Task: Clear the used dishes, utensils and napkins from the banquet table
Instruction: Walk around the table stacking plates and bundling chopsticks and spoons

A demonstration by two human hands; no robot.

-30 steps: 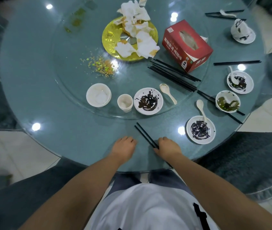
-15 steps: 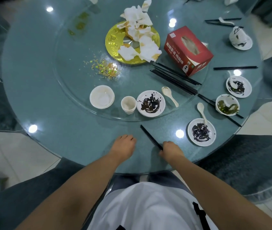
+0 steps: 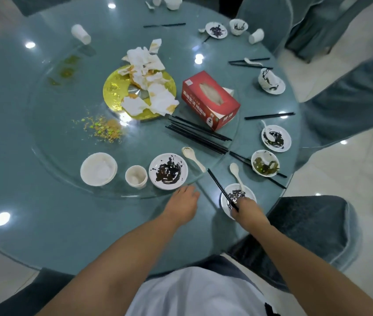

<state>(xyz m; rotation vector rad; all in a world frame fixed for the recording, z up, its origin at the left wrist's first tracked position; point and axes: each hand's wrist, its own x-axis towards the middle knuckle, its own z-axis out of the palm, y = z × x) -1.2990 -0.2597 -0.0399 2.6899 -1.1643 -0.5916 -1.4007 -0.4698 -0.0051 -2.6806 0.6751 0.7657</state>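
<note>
My right hand [image 3: 243,207] grips a pair of black chopsticks [image 3: 219,187], lifted and slanting up-left over a sauce-stained plate [image 3: 226,202]. My left hand [image 3: 183,200] rests flat on the table, fingers apart, just below another stained plate [image 3: 168,171]. Beside that plate stand a paper cup [image 3: 136,176] and a white bowl [image 3: 98,169]. A white spoon [image 3: 192,156] lies to its right. Crumpled napkins [image 3: 149,80] are heaped on a gold plate [image 3: 114,90]. Several black chopsticks [image 3: 198,134] lie bundled on the glass turntable.
A red tissue box [image 3: 210,100] stands mid-table. Food crumbs [image 3: 103,130] are scattered on the turntable. More dirty plates [image 3: 276,137], a bowl with greens [image 3: 265,166], cups [image 3: 80,34] and chopstick pairs ring the right and far edge. Covered chairs [image 3: 317,229] surround the round table.
My right hand has lifted the black chopsticks off the table and moved right, over the stained plate. My left hand has slid forward toward the turntable edge. The view has tilted up.
</note>
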